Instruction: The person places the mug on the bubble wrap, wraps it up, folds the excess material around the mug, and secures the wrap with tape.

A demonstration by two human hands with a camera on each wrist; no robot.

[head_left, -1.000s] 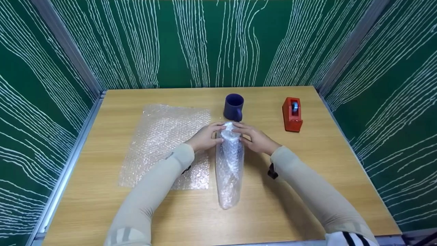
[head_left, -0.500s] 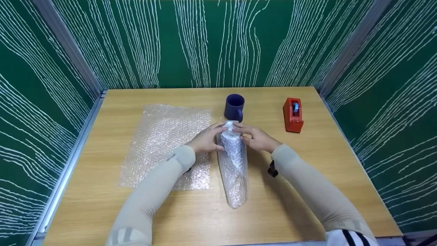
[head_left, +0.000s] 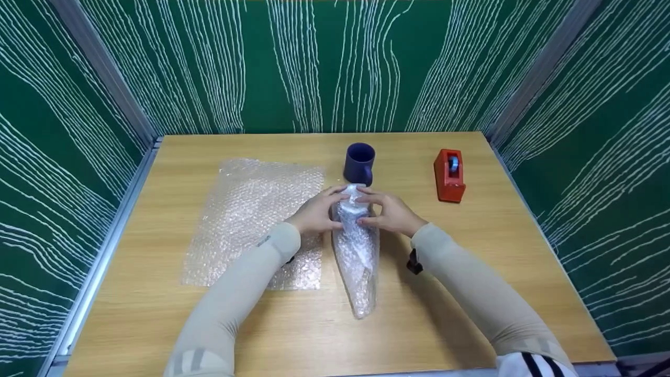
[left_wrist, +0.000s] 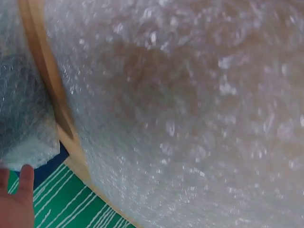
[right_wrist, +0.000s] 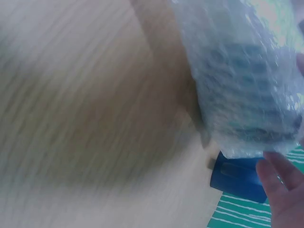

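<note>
A long bundle in bubble wrap [head_left: 358, 256] lies on the table, its loose end tapering toward me. Its contents show through the plastic only as a darker, bluish, ribbed shape in the right wrist view. My left hand [head_left: 316, 212] holds the far end from the left, fingers near the end and thumb on the side. From the right, my right hand [head_left: 395, 214] grips the same end, its thumb bent over the top. Just beyond the fingertips stands a dark blue mug [head_left: 358, 163], handle toward me; part of the mug [right_wrist: 237, 179] shows below the bundle in the right wrist view.
A flat sheet of bubble wrap [head_left: 246, 220] lies on the wooden table [head_left: 293, 335], left of the bundle and partly under my left forearm. At the back right is a red tape dispenser [head_left: 448, 178]. Green walls with white streaks [head_left: 282, 63] surround the table.
The bundle's near end has swung slightly to the right. My right thumb has moved inward over the top of the wrap, while my left hand stays nearly in place.
</note>
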